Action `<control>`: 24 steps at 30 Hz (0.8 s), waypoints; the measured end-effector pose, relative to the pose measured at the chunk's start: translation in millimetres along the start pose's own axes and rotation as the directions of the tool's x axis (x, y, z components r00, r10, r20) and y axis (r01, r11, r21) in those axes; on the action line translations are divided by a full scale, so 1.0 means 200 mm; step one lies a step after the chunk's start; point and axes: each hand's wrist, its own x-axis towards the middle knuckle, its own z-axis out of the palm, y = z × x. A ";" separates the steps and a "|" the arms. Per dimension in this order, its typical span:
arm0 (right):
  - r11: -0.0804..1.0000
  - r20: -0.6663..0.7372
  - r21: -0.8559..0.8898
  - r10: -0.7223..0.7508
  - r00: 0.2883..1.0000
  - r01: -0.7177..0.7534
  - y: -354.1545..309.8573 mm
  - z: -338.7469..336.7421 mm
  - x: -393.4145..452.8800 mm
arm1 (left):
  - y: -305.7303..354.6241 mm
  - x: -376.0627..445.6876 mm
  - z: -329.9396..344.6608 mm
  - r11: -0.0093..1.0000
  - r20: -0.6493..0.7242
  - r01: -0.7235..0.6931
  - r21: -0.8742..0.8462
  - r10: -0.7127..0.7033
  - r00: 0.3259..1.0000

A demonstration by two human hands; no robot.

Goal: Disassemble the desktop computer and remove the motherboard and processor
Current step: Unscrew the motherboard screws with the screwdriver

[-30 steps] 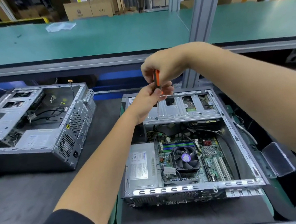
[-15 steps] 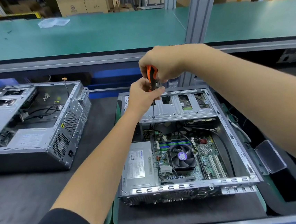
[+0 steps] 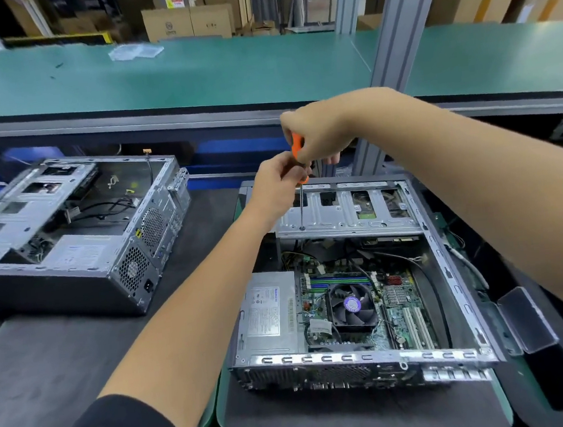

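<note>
Both hands are on one screwdriver (image 3: pixel 297 163) here. The right hand (image 3: pixel 313 134) is wrapped around the top of the orange handle, and the left hand (image 3: pixel 275 183) pinches it lower down, right where the handle meets the metal shaft. The tip sits on the silver drive cage (image 3: pixel 345 214) at the far end of the open computer case (image 3: pixel 450 266), near the cage's left front corner. The case lies flat on a dark mat (image 3: pixel 292 415) on the tabletop, lid off. Inside you can see the green motherboard (image 3: pixel 403 318) with a black fan (image 3: pixel 352 304) on it, and the grey power supply (image 3: pixel 265 313) just to its left. A second gutted case (image 3: pixel 69 240) sits off to the left, well apart.
</note>
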 end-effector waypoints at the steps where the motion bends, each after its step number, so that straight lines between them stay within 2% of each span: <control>1: 0.999 -0.030 -0.028 -0.016 0.999 0.015 0.00 0.00 0.00 | 0.00 -0.01 0.00 1.000 0.016 0.007 -0.007 -0.006 1.000; 3: 0.997 -0.092 -0.081 -0.017 0.996 0.009 0.01 0.02 0.00 | 0.01 -0.02 0.00 0.998 0.071 0.036 -0.055 -0.032 0.997; 7: 0.991 -0.125 0.072 0.118 0.985 -0.109 0.03 0.03 0.02 | 0.00 -0.01 -0.01 0.989 0.241 0.080 -0.122 -0.049 0.969; 9: 0.988 -0.126 0.068 0.146 0.981 -0.138 0.04 0.04 0.04 | 0.01 -0.01 0.01 0.991 0.229 0.067 -0.118 -0.038 0.973; 13: 0.996 -0.041 -0.069 0.046 0.998 -0.049 0.05 0.02 0.03 | 0.03 0.00 0.02 0.992 0.071 0.047 -0.113 -0.040 0.997; 15: 0.985 -0.021 -0.171 -0.034 0.999 0.030 0.06 0.01 0.02 | 0.04 0.01 0.00 0.985 0.179 0.085 -0.149 -0.058 0.982; 17: 0.978 -0.038 -0.190 -0.098 0.994 0.089 0.07 0.03 0.01 | 0.03 0.02 -0.02 0.981 0.313 0.121 -0.155 -0.067 0.947; 18: 0.981 -0.028 -0.158 -0.118 0.993 0.112 0.07 0.03 0.00 | 0.03 0.01 -0.02 0.981 0.306 0.123 -0.150 -0.073 0.949; 21: 0.987 0.027 -0.032 -0.154 0.988 0.155 0.06 0.02 0.01 | 0.05 -0.01 0.00 0.987 0.142 0.106 -0.120 -0.089 0.986; 24: 0.989 0.006 0.129 -0.078 0.997 0.077 0.06 0.01 0.02 | 0.03 0.00 0.01 0.997 0.025 0.079 0.007 -0.079 0.997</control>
